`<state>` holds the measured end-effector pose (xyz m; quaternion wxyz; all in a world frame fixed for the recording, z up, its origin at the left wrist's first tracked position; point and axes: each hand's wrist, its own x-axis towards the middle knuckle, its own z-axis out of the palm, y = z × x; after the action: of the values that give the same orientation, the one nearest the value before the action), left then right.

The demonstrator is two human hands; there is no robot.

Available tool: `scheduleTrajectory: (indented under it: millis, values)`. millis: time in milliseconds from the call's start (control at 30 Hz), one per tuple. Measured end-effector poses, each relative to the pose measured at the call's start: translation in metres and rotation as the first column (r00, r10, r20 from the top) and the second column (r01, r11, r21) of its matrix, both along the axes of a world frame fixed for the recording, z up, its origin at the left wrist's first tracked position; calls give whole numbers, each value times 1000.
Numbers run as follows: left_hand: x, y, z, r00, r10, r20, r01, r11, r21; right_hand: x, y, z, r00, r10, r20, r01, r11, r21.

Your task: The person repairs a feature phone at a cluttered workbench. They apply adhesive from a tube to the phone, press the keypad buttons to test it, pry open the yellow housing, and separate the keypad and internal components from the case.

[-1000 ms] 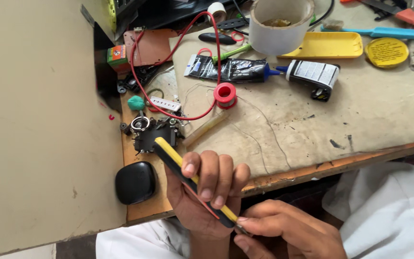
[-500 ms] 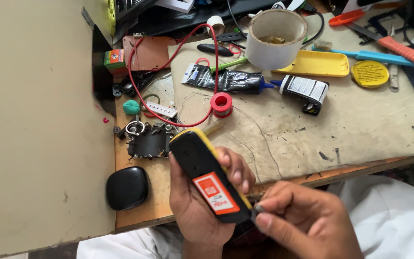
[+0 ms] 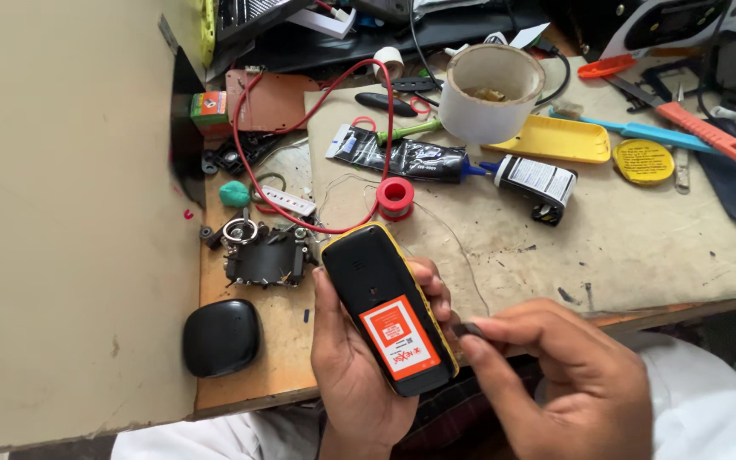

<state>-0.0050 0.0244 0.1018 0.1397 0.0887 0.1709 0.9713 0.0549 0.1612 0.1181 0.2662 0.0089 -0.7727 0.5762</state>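
Observation:
My left hand [image 3: 353, 375] grips a black and yellow mobile phone [image 3: 389, 307] with its back up; an orange label sits on the lower part of the back. My right hand [image 3: 564, 375] is just to the right of the phone, with thumb and forefinger pinched on a small dark piece [image 3: 468, 329] next to the phone's lower edge. Both hands are over the front edge of the workbench [image 3: 249, 388].
On the bench lie a black oval case [image 3: 221, 336], a black part with metal rings [image 3: 261, 255], a red solder spool [image 3: 395, 198], a red wire [image 3: 244, 162], a black glue tube [image 3: 402, 158], a white tape roll [image 3: 491, 92], a yellow tray [image 3: 560, 140], an orange-handled tool [image 3: 696, 128].
The phone has turned in my left hand from edge-on to back up and now sits closer to the camera. My right hand has moved up beside it.

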Motion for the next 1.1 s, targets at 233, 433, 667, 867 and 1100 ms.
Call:
scheduleTrajectory:
  millis: [233, 433, 667, 867, 1100]
  values:
    - [2, 2, -1, 996, 90, 7, -88, 990, -112, -6, -10, 12, 995, -3, 96, 4, 1000, -10]
    - [4, 1, -2, 996, 84, 31, -79, 987, -139, -4, -9, 11, 996, 17, 87, -13, 999, -51]
    - [4, 1, -3, 997, 77, 10, -75, 988, -133, -3, -9, 11, 995, 4, 104, 0, 999, -38]
    - [6, 2, -3, 997, 70, -28, -73, 990, -118, 1, -13, 9, 997, -43, 56, 41, 998, 42]
    - [8, 1, -7, 996, 68, -63, -78, 982, -171, 8, -20, 10, 989, -150, 2, 146, 961, 234]
